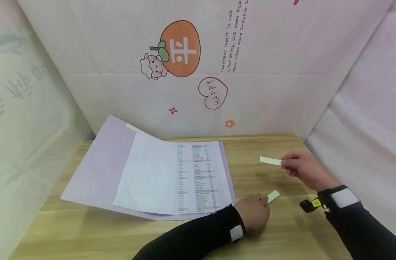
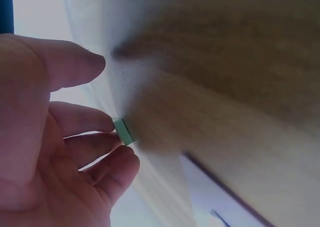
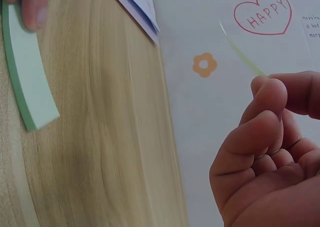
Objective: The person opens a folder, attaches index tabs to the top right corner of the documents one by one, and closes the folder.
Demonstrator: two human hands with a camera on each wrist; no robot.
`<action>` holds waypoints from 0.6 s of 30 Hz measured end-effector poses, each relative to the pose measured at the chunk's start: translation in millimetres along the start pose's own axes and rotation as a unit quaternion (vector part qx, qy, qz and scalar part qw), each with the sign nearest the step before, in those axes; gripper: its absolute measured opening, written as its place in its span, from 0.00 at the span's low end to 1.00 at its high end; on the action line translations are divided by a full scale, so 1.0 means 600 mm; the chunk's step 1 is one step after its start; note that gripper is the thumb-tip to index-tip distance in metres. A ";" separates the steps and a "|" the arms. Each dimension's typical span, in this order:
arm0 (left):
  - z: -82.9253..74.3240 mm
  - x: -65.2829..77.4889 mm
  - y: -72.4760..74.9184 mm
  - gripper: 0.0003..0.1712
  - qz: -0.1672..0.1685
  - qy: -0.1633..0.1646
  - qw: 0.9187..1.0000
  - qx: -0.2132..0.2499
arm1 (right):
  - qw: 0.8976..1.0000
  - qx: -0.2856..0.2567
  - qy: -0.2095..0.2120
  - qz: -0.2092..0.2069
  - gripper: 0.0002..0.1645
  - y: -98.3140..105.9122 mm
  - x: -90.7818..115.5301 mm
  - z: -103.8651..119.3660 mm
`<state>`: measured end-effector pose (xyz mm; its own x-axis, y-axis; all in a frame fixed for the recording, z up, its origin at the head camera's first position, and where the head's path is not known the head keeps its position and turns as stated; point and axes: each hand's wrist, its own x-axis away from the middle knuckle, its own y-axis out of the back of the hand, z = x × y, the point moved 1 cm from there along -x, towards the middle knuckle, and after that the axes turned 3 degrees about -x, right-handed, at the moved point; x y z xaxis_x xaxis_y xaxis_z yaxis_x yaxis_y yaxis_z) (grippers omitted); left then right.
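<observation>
Head camera looks forward-down; close wrist views share the table [image 1: 87, 231].

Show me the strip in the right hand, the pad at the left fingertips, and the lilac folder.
Strip [image 1: 270, 160]: head view, middle of its flat face.
Pad [image 3: 34, 69]: right wrist view, middle of its top face.
Lilac folder [image 1: 98, 168]: head view, bare inside of its left cover.

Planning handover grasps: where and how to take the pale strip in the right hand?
The pale strip is probably best pinched across its flat faces at the free end, coming from the person's left: it is thin, juts leftward clear of the table, and the right hand pinches its other end.
</observation>
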<state>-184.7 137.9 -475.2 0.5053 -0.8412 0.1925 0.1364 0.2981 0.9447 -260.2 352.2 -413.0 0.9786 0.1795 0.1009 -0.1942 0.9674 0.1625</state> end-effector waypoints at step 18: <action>0.025 -0.004 -0.013 0.35 0.011 0.050 0.990 0.134 | 1.000 0.016 -0.018 0.001 0.12 -0.017 -0.005 0.000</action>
<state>-199.6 130.7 -479.1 0.5894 -0.7827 0.1999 -0.1007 0.1743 0.9795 -261.2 341.6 -415.0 0.9751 0.1745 0.1371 -0.1991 0.9609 0.1927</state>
